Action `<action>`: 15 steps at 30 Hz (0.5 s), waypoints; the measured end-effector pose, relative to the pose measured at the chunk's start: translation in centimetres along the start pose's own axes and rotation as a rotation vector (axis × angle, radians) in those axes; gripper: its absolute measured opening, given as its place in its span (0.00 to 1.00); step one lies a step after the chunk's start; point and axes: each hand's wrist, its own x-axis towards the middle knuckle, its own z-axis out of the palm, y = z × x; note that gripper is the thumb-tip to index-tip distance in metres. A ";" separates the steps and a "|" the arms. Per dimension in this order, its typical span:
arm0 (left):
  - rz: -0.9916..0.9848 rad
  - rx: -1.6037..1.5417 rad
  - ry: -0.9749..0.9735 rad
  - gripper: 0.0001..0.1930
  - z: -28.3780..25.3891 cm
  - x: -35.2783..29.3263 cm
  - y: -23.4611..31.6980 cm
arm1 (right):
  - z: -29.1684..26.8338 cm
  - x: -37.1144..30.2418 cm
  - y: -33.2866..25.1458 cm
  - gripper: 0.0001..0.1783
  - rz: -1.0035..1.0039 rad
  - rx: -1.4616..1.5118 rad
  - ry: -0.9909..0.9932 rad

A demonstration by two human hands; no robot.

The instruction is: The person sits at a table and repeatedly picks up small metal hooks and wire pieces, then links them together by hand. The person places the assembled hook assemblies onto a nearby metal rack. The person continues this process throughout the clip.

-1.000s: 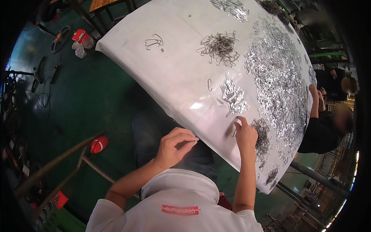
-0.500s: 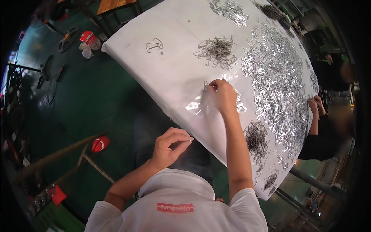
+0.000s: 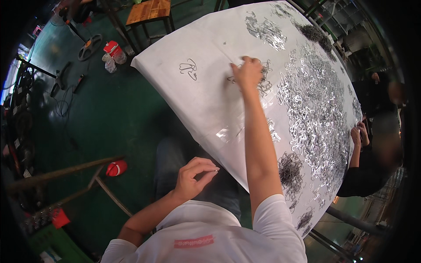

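Note:
My left hand is held off the table's near edge, thumb and fingertips pinched together. A tiny glint shows at the fingertips; what they hold is too small to make out. My right hand is stretched out over a pile of dull grey bent-wire hooks, partly covering it, thumb and fingers apart. A small cluster of hooks lies apart to the left. Beneath my right forearm, a patch of shiny hooks is partly hidden.
A broad spread of shiny hooks covers the right of the white-covered table, with darker piles beside it. Another person's hands work at the far right edge. A wooden stool stands beyond; a red-and-white object is at left.
My right hand has moved forward from beside a single hook near the shiny patch to the grey pile, its fingers spreading. My left hand keeps its pinch. The whole view has shifted slightly.

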 end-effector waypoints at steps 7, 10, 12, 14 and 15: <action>0.010 -0.021 -0.032 0.09 0.2 0.3 -0.2 | -1.4 2.2 5.9 0.20 0.005 0.131 -0.177; 0.002 -0.033 -0.032 0.10 0.4 0.2 -0.3 | -2.8 2.3 6.0 0.13 -0.060 0.550 -0.030; -0.001 -0.031 -0.037 0.10 0.5 0.1 -0.4 | -3.2 2.1 5.6 0.13 -0.134 0.537 -0.076; 0.007 -0.027 -0.045 0.10 0.5 0.2 -0.4 | -3.8 2.9 5.9 0.14 0.033 0.622 -0.099; 0.011 -0.023 -0.037 0.10 0.6 0.2 -0.5 | -3.9 3.5 6.1 0.15 0.035 0.688 -0.103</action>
